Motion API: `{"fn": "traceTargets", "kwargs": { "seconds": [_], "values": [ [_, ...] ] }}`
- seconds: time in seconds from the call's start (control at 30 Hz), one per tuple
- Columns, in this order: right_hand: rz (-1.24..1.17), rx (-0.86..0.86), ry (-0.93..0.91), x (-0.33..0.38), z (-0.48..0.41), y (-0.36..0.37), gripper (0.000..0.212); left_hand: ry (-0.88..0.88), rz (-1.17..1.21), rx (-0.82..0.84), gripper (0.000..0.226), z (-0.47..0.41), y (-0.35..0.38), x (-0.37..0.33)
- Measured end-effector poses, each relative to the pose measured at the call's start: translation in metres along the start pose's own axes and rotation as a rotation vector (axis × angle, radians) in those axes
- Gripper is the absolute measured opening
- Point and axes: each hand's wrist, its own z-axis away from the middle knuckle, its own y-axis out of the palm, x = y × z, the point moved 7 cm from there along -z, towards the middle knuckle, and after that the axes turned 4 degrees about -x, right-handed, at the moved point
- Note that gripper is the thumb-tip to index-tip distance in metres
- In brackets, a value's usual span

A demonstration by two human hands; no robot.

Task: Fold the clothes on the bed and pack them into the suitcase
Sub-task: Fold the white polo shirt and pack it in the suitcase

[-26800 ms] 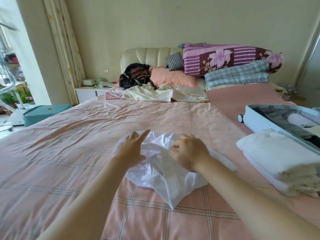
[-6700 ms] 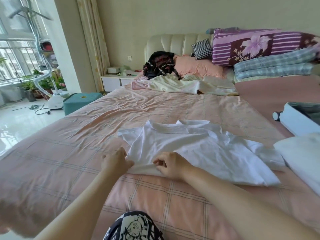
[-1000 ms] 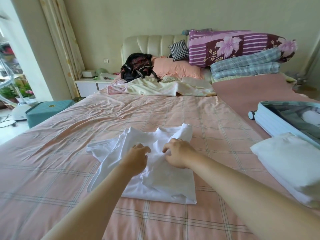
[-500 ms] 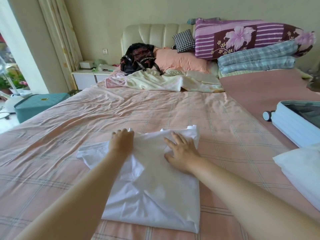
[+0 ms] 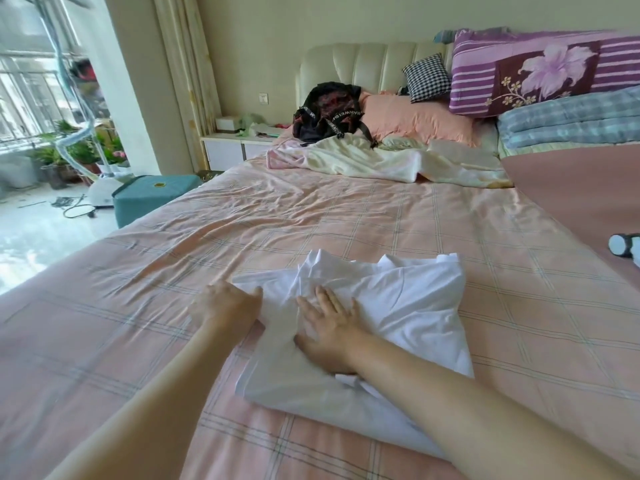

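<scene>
On the floor at the far left stands a teal box (image 5: 156,197). The left hand (image 5: 225,304) lies at the left edge of the half-folded white shirt (image 5: 408,299) in the middle of the pink checked bed (image 5: 346,209). This hand is blurred, so I cannot tell if it pinches the cloth. The right hand (image 5: 329,329) presses flat on the white shirt, fingers straight and spread. A suitcase wheel (image 5: 621,244) shows at the right edge
</scene>
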Motion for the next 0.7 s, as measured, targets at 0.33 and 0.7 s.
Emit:
{"fn": "traceTargets", "kwargs": {
  "seconds": [0.33,0.7],
  "values": [
    [-0.697,-0.288,0.136,-0.019,0.015,-0.062,0.055,0.214,0.732,0.066,0.019,0.018,-0.045,-0.069],
    [-1.101,-0.533,0.756,-0.158,0.090,-0.098,0.045,0.563,1.079,0.420,0.030,0.112,-0.069,-0.205]
  ]
}}
